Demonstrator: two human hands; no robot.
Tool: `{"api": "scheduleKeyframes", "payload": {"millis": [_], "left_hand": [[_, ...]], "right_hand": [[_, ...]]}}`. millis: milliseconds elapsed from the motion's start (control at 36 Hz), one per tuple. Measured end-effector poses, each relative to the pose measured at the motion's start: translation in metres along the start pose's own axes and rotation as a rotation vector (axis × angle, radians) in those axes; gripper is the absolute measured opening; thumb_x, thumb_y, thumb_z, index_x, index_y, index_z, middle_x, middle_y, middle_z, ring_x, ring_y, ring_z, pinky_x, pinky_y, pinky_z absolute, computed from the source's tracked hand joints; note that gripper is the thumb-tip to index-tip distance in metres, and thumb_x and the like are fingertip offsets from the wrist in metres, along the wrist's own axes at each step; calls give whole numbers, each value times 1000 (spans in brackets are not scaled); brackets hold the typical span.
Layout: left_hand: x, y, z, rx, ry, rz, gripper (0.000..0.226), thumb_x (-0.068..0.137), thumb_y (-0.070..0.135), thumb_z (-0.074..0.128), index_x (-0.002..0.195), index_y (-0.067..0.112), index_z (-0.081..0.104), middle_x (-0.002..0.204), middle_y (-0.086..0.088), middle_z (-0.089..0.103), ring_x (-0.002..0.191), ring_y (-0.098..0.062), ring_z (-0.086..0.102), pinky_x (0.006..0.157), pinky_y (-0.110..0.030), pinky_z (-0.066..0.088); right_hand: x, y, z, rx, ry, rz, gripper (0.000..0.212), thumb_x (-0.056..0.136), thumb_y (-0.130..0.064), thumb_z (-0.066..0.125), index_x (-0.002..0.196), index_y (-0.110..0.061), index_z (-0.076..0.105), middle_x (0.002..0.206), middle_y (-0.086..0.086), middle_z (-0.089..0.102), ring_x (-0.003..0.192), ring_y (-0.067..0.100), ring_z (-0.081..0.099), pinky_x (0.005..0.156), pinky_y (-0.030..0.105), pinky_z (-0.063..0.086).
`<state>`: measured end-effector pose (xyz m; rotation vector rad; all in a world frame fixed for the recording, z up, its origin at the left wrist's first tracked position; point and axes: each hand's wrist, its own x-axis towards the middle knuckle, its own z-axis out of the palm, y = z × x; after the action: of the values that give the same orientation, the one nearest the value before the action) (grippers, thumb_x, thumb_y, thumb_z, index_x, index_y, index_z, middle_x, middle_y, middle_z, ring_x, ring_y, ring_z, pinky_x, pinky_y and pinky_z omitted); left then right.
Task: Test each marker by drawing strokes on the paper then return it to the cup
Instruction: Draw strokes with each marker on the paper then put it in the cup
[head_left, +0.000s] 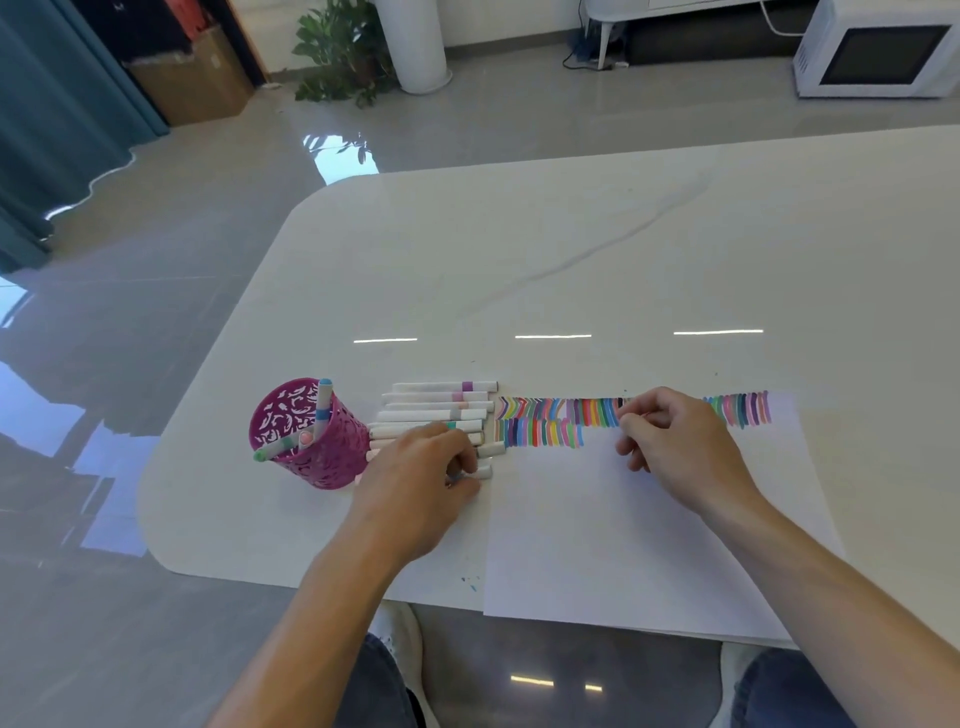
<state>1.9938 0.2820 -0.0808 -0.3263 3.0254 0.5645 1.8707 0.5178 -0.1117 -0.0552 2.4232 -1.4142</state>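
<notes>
on the markers (439, 400), left grip (415, 475) curled

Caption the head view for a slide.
Left hand grips a marker in the row by the cup; right hand curls over the striped paper.

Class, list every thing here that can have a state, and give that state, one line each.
cup, upright, holds a few markers
row of markers, lying flat beside the cup
near marker, pinched by left hand
right hand, fingers curled above paper, contents unclear
paper, flat, strokes along far edge
microwave, door shut
</notes>
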Motion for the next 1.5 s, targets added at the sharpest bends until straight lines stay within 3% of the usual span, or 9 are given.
{"api": "scheduleKeyframes", "payload": {"millis": [306,556,778,861,944,1056,1194,1361,1500], "left_hand": [[0,2,6,93,-56,-16,8,89,30,71,97,34,69,100,18,62,86,-7,50,59,-18,33],[-2,7,10,63,-34,16,13,88,23,72,98,31,74,102,16,67,89,-5,52,72,-24,46],[-1,11,10,68,-29,70,9,91,25,64,97,31,67,99,15,67,88,-11,58,68,-25,46],[1,12,8,-38,8,65,11,91,27,65,100,33,64,96,20,63,81,-3,54,62,-8,37],[5,16,3,-207,70,57,19,89,22,68,105,33,65,94,24,61,84,2,57,68,-3,42],[11,29,-2,-509,192,61,27,90,13,68,112,30,71,93,15,67,85,-10,64,72,-19,54],[18,46,2,-790,234,-6,27,92,9,67,106,31,75,95,15,66,88,-11,68,75,-31,59],[24,59,11,-987,207,-88,17,91,15,72,103,27,73,94,-2,73,89,-16,74,79,-28,59],[26,64,18,-1003,170,-89,13,91,14,72,101,23,70,88,0,74,82,-15,75,78,-24,58]], "right_hand": [[-1,-1,2,-33,-13,0,11,97,-17,59,90,-21,67,71,-3,75,53,6,66,56,22,47],[-2,-2,1,-44,-16,-4,10,98,-17,59,92,-20,67,73,-3,75,57,10,66,55,20,46],[0,0,1,-34,-12,-12,11,98,-17,59,91,-21,66,71,-4,75,51,3,64,55,21,47],[0,1,1,-26,-12,-21,11,98,-17,59,90,-21,66,70,-4,75,50,1,63,53,18,46],[0,1,1,-8,-7,-33,11,97,-17,59,91,-21,67,70,-4,75,51,2,64,53,17,46],[-5,-5,-1,79,-20,-117,11,97,-17,61,91,-23,68,71,-5,75,55,7,67,60,26,51],[-12,-13,0,171,-209,-274,10,101,-23,63,94,-24,70,80,0,77,70,16,73,67,27,56],[-21,-14,4,217,-426,-304,19,104,-38,56,107,-25,70,93,-1,78,83,19,78,79,29,61],[-17,-7,-2,57,-379,-365,9,101,-43,60,106,-38,67,83,-4,73,73,13,72,74,28,60]]}}
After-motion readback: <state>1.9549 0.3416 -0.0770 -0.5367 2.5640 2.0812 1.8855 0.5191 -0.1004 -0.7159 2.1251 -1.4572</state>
